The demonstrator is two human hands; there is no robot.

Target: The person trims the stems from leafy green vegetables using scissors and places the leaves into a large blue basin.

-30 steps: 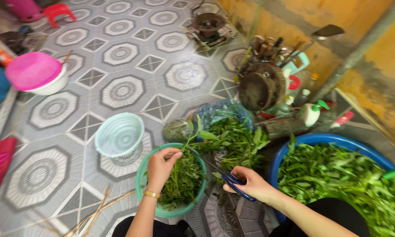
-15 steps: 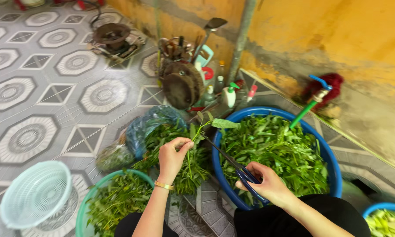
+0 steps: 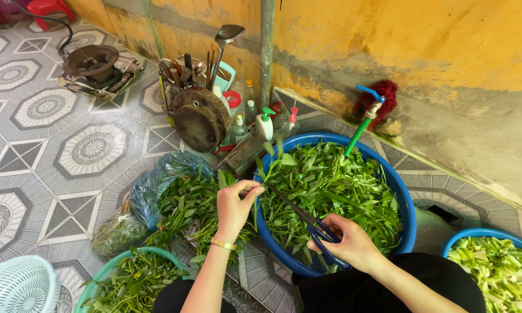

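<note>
Pinching a leafy green stem (image 3: pixel 267 168) between thumb and fingers, the left hand (image 3: pixel 233 204) sat just left of centre in the frame, a thin gold bracelet (image 3: pixel 223 244) round its wrist. The stem stood up from the fingertips, its leaves fanned over the left rim of the big blue basin (image 3: pixel 404 191). And there was the right hand (image 3: pixel 348 243), low and centre-right, closed round the dark blue handles of a pair of scissors (image 3: pixel 307 223); the long blades ran up and left toward the stem and reached it right by the left fingertips. Whether the blades stood parted or closed could not be told from this angle.

The blue basin filled the middle right, heaped with green leaves (image 3: pixel 336 185). A green hose nozzle (image 3: pixel 362 122) leaned in over its far rim. Left of the hands lay a blue plastic bag (image 3: pixel 157 182) with more greens spilling out of it, and at the bottom left a green bowl (image 3: pixel 107 272) held cut stems. A pale mesh basket (image 3: pixel 15 287) sat in the bottom left corner. A second blue basin (image 3: pixel 487 235) of pale green pieces showed at the lower right edge.

Up in the upper left, a round wooden chopping block (image 3: pixel 200 119) leaned upright among bottles and utensils.
</note>
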